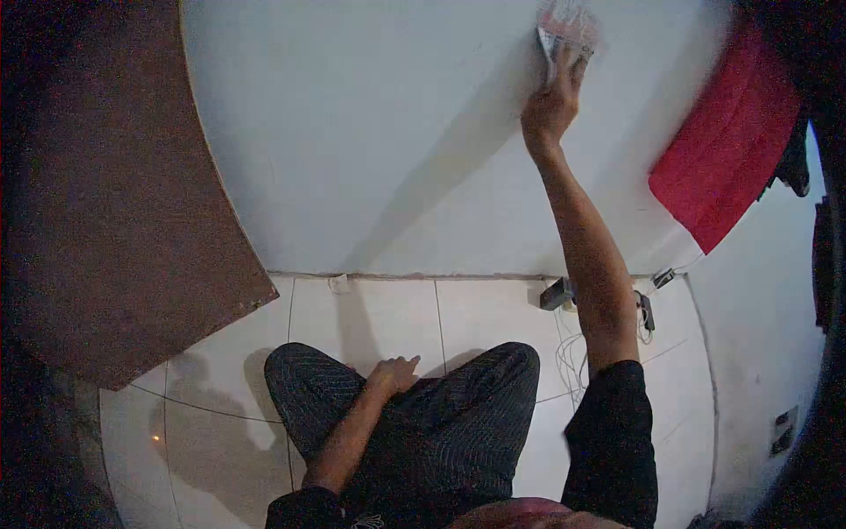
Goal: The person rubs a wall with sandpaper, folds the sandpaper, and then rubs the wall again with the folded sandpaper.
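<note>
Nearest the camera, the person's legs in dark striped trousers (441, 414) are folded on the white tiled floor (220, 423), and black sleeves cover both upper arms. The left hand (394, 374) rests on the left knee, fingers loosely curled and slightly apart, holding nothing. Beyond the knees the tiles run to the foot of the white wall (370, 159), where a thin seam marks the joint between floor and wall. Just right of the raised forearm, at that seam, a small dark adapter (555, 294) and a tangle of white cables (568, 357) lie on the floor, with another plug (663, 279) a little further right. On the left a large brown board (115, 203) leans at an angle, its lower corner coming down onto the tiles, well apart from the legs. The right arm stretches straight up the wall, and the right hand (553, 104) is pressed against it high up, fingers closed around the lower end of a pale, blurred tool (566, 28), which sits flat on the wall at the very top of the view; what kind of tool it is cannot be told. To its right a red cloth (727, 150) hangs against the wall, apart from the hand, with dark fabric behind its upper edge.
</note>
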The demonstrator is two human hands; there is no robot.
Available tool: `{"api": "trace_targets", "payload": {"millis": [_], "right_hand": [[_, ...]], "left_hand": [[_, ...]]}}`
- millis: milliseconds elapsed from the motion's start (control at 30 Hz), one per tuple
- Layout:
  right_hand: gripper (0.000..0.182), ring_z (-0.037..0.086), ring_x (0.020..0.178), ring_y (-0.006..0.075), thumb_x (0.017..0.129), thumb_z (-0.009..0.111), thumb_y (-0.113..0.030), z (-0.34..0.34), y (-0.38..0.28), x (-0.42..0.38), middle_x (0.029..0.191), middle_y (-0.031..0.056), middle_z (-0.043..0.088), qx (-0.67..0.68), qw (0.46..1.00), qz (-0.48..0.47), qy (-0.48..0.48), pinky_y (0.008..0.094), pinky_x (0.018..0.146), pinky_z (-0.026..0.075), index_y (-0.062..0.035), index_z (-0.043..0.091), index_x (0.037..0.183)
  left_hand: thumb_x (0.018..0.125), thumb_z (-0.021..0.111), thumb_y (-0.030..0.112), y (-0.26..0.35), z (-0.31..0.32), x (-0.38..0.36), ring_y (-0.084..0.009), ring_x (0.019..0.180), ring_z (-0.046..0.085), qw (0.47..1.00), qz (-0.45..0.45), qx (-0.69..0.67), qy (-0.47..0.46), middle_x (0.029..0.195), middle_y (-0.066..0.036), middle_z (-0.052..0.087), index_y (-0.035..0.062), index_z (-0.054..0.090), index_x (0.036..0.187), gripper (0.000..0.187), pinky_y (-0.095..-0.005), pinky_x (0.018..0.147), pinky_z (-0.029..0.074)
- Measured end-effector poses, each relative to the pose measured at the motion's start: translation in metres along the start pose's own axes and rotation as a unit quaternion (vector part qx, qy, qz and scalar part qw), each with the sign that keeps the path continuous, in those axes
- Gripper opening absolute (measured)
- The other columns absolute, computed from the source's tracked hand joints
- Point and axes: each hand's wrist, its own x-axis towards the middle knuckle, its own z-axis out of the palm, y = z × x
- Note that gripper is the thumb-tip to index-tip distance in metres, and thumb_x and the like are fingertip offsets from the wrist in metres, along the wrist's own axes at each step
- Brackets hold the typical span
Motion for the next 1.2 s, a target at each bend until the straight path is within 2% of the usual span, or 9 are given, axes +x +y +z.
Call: {"api": "trace_targets", "payload": {"millis": [100,367,500,600,733,867,967,1133,1200], "right_hand": [[0.058,0.046,0.128,0.0392,0.08,0.05,0.013,-0.013,0.011,-0.004,0.14,0.0208,0.047,-0.008,0.916,-0.303,-0.263,0.0435,0.101,0.045,-0.0065,0.05,0.134],[0.044,0.045,0.13,0.0354,0.092,0.046,-0.002,-0.019,0.024,0.007,0.14,0.0123,0.05,0.03,0.88,-0.384,-0.279,0.0439,0.104,0.042,-0.0085,0.05,0.136],[0.042,0.042,0.134,0.0302,0.094,0.047,-0.006,-0.013,0.014,0.011,0.145,0.0107,0.045,-0.013,0.999,-0.018,-0.023,0.0408,0.109,0.038,-0.0095,0.051,0.135],[0.044,0.041,0.134,0.0348,0.091,0.047,-0.003,-0.014,0.035,0.004,0.144,0.0114,0.046,0.016,0.878,-0.354,-0.321,0.0417,0.109,0.038,-0.0105,0.051,0.135],[0.057,0.039,0.134,0.0395,0.08,0.052,0.012,0.0,0.021,-0.003,0.139,0.0166,0.049,-0.05,0.997,-0.054,-0.025,0.0443,0.109,0.037,-0.01,0.055,0.132],[0.059,0.037,0.135,0.0405,0.081,0.054,0.007,-0.01,0.017,-0.011,0.143,0.0168,0.045,0.039,0.912,-0.291,-0.285,0.047,0.108,0.039,-0.0102,0.048,0.138],[0.056,0.04,0.135,0.0341,0.083,0.053,0.005,0.008,0.003,-0.016,0.14,0.0092,0.051,-0.039,0.998,-0.05,-0.019,0.0456,0.108,0.039,-0.0118,0.05,0.136],[0.058,0.039,0.134,0.0375,0.081,0.053,0.012,0.0,0.0,-0.015,0.139,0.013,0.051,0.015,0.917,-0.292,-0.271,0.0442,0.109,0.039,-0.0077,0.05,0.136],[0.062,0.038,0.136,0.0335,0.08,0.052,0.014,0.007,-0.005,-0.013,0.139,0.0113,0.051,-0.033,0.999,-0.035,-0.021,0.0428,0.109,0.039,-0.0101,0.049,0.137]], "left_hand": [[0.093,0.051,0.039,-0.003,0.002,0.003,-0.0368,0.112,0.058,1.0,-0.003,0.021,-0.017,0.122,-0.023,0.058,0.0141,0.035,0.145,0.061,-0.0493,0.091,0.049],[0.093,0.052,0.038,0.0,-0.008,0.002,-0.038,0.111,0.058,0.999,-0.009,0.014,-0.027,0.123,-0.024,0.056,0.0122,0.034,0.145,0.061,-0.0507,0.092,0.048],[0.093,0.051,0.039,0.001,-0.01,-0.005,-0.0383,0.112,0.058,0.999,0.014,-0.023,-0.021,0.124,-0.022,0.057,0.012,0.034,0.145,0.061,-0.0515,0.093,0.048],[0.094,0.05,0.039,-0.001,-0.006,0.002,-0.0384,0.114,0.057,0.999,-0.008,0.013,-0.044,0.125,-0.022,0.056,0.0123,0.034,0.146,0.061,-0.0508,0.095,0.047],[0.094,0.049,0.038,0.009,-0.019,-0.004,-0.0386,0.115,0.056,0.998,-0.016,0.012,-0.051,0.126,-0.022,0.056,0.0125,0.033,0.147,0.061,-0.0507,0.096,0.046],[0.093,0.05,0.038,0.004,-0.018,0.0,-0.0393,0.116,0.055,0.998,-0.019,-0.001,-0.062,0.129,-0.023,0.054,0.0119,0.032,0.147,0.063,-0.0505,0.097,0.046],[0.093,0.05,0.038,0.004,-0.021,-0.002,-0.0394,0.117,0.055,0.997,-0.025,0.012,-0.076,0.13,-0.023,0.053,0.0118,0.03,0.147,0.063,-0.0502,0.097,0.046],[0.094,0.049,0.038,-0.001,-0.01,0.005,-0.039,0.116,0.055,0.998,-0.015,-0.004,-0.069,0.131,-0.022,0.052,0.0118,0.032,0.146,0.061,-0.0506,0.097,0.046],[0.094,0.05,0.039,0.0,-0.01,0.002,-0.0384,0.116,0.056,0.998,-0.015,-0.002,-0.056,0.131,-0.022,0.053,0.0118,0.032,0.146,0.061,-0.0506,0.096,0.046]]}}
